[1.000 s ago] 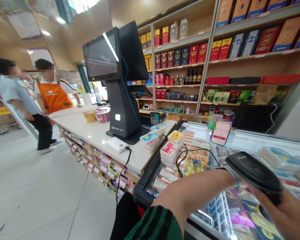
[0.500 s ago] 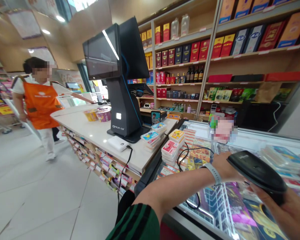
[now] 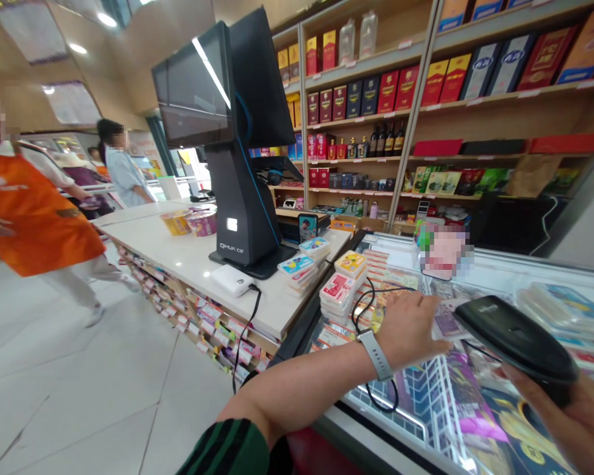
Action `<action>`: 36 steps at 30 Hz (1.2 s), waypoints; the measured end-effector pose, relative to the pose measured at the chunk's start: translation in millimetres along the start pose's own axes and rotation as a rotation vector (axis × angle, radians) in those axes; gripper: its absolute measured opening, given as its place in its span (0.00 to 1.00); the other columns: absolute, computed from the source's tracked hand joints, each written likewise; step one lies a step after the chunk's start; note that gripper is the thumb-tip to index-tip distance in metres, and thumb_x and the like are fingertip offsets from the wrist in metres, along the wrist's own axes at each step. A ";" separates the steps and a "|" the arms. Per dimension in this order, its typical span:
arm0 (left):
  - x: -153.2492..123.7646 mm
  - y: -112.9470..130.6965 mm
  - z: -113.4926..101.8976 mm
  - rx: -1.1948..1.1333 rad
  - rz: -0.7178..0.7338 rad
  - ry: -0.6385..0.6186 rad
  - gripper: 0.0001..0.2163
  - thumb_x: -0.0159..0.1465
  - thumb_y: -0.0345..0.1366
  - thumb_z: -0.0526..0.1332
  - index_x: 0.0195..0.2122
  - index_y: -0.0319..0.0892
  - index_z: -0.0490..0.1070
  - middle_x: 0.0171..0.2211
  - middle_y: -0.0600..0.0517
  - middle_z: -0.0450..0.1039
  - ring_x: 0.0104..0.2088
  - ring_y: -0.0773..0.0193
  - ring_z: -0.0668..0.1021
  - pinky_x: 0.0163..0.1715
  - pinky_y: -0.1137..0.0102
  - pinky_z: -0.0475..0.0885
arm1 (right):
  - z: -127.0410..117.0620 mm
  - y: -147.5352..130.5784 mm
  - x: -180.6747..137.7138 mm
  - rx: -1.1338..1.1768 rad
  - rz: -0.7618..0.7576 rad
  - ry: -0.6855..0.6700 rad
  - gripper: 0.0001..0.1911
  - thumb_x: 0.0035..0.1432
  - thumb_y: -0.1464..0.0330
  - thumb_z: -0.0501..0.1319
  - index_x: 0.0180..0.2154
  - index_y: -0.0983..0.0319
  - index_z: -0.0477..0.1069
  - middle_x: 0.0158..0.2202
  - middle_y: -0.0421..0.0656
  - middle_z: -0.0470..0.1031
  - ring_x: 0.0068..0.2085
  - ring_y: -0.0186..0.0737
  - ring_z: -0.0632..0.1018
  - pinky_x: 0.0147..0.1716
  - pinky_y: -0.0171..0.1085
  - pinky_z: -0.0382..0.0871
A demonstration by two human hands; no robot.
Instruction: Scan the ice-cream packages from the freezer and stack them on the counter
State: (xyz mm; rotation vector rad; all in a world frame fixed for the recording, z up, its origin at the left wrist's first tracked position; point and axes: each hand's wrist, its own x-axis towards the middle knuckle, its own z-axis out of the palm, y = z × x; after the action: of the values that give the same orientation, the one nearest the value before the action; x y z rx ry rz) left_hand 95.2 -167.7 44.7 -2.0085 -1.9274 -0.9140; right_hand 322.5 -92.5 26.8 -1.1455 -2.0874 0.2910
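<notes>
Right hand (image 3: 574, 417) — black scanner (image 3: 517, 338) in its grip.

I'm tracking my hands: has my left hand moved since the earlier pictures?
Yes. Your left hand has moved left, closer to the stacked boxes with red and yellow labels.

Bright, even light fills the shop; ceiling lights (image 3: 107, 20) glow overhead. Glare streaks the point-of-sale screen (image 3: 188, 105), a faint sheen touches the barcode scanner (image 3: 517, 336), and highlights dot the glossy table (image 3: 188, 260). Wide-angle distortion slants the shelving (image 3: 490, 122); the orange apron (image 3: 39, 218) looks smeared.
</notes>
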 end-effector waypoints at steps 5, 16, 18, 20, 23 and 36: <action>-2.1 -5.3 -5.8 -0.007 -0.051 0.085 0.29 0.54 0.47 0.69 0.54 0.43 0.64 0.49 0.47 0.70 0.50 0.54 0.71 0.50 0.59 0.66 | -5.7 -15.3 -2.9 0.024 0.152 -0.129 0.16 0.50 0.47 0.61 0.32 0.50 0.73 0.24 0.47 0.77 0.27 0.56 0.79 0.24 0.46 0.66; -1.1 -15.7 -28.6 0.075 -0.111 0.239 0.30 0.55 0.41 0.70 0.56 0.45 0.62 0.51 0.46 0.68 0.53 0.52 0.69 0.53 0.58 0.63 | -12.6 -48.1 -11.5 0.087 -0.105 -0.068 0.21 0.60 0.51 0.57 0.44 0.61 0.72 0.31 0.44 0.78 0.31 0.44 0.77 0.30 0.38 0.69; -0.7 -15.8 -29.8 0.095 -0.114 0.247 0.29 0.56 0.41 0.69 0.57 0.45 0.62 0.52 0.46 0.68 0.53 0.52 0.69 0.54 0.58 0.62 | -13.4 -50.5 -11.0 0.111 -0.111 -0.069 0.21 0.60 0.52 0.57 0.44 0.61 0.72 0.30 0.44 0.78 0.30 0.44 0.77 0.31 0.38 0.69; -0.6 -14.7 -31.8 0.114 -0.108 0.258 0.28 0.57 0.42 0.68 0.57 0.45 0.62 0.52 0.45 0.68 0.54 0.51 0.69 0.54 0.57 0.61 | -13.7 -51.9 -11.0 0.131 -0.114 -0.074 0.20 0.60 0.53 0.57 0.43 0.61 0.73 0.30 0.43 0.78 0.30 0.43 0.76 0.30 0.38 0.69; -0.4 -13.8 -35.2 0.136 -0.108 0.282 0.27 0.58 0.41 0.68 0.57 0.44 0.62 0.52 0.45 0.68 0.54 0.51 0.68 0.56 0.56 0.60 | -13.1 -52.2 -11.0 0.160 -0.134 -0.079 0.18 0.60 0.54 0.58 0.42 0.61 0.72 0.30 0.43 0.77 0.31 0.43 0.76 0.30 0.38 0.69; 1.6 -22.6 -35.3 0.193 -0.138 0.317 0.27 0.57 0.38 0.68 0.58 0.44 0.63 0.53 0.44 0.67 0.55 0.50 0.67 0.56 0.56 0.59 | -9.6 -47.8 -10.7 0.219 -0.139 -0.109 0.20 0.61 0.56 0.59 0.47 0.62 0.70 0.39 0.47 0.79 0.38 0.45 0.78 0.37 0.41 0.69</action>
State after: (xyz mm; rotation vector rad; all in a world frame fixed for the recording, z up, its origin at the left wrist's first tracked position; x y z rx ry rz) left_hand 63.4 -183.1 67.3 -1.5369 -1.9090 -0.9689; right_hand 302.1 -130.1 52.6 -0.8687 -2.1564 0.5110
